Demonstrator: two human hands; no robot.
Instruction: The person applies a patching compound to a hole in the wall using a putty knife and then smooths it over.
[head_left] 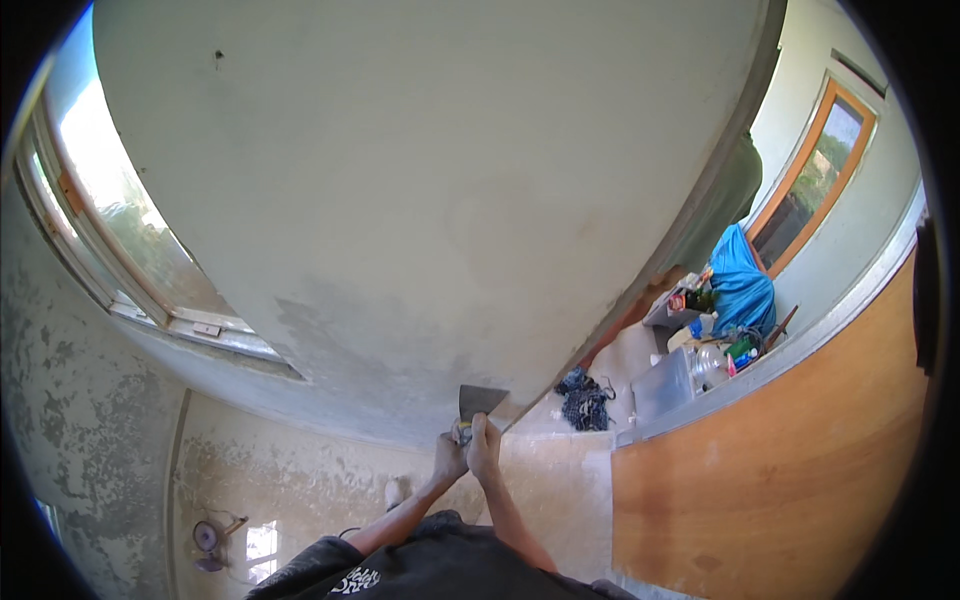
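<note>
While both hands came together at the lower middle of the view, they clasped a broad-bladed scraper [481,401] between them. The right hand [486,450] was wrapped around the handle side of the tool, and the left hand [450,458] gripped it from the other side, just beside the right; how the fingers divided the handle was too small to tell. The blade rose straight out of the grip, beyond the knuckles, and flared toward the right. It stood before the lower part of the pale plastered wall [420,150], though whether its edge touched the surface could not be told.

Judged by the wall alone, the work seemed partway along: the upper expanse looked fairly even apart from a small dark hole [219,54], whereas a grey, streaky patch [335,325] marked the lower left and a dull stain [500,235] spread around the middle. Those uneven areas appeared to be what was left.

Farther out, powdery flakes covered parts of the floor [290,440], and a bundle of dark patterned cloth [585,402] lay to the right, near a translucent plastic bin [662,387] and a blue tarp [742,280].
</note>
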